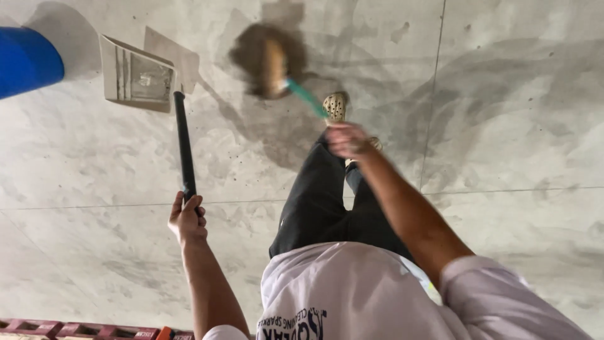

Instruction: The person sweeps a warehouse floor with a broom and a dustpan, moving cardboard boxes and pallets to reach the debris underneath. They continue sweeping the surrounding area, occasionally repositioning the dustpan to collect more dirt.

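Note:
My left hand (187, 218) grips the black handle (184, 145) of a long dustpan. Its pale scoop (135, 77) rests on the grey concrete floor (516, 126) at the upper left. My right hand (348, 140) holds the green handle (306, 97) of a broom. The broom's tan bristle head (273, 68) is blurred and sits on the floor ahead of me, right of the scoop. My dark trousers (321, 201) and a perforated beige shoe (335, 106) show below the broom.
A blue rounded container (25, 60) stands at the upper left edge, close to the dustpan scoop. Red crates or pallets (75, 329) line the bottom left edge. Thin joint lines cross the concrete floor.

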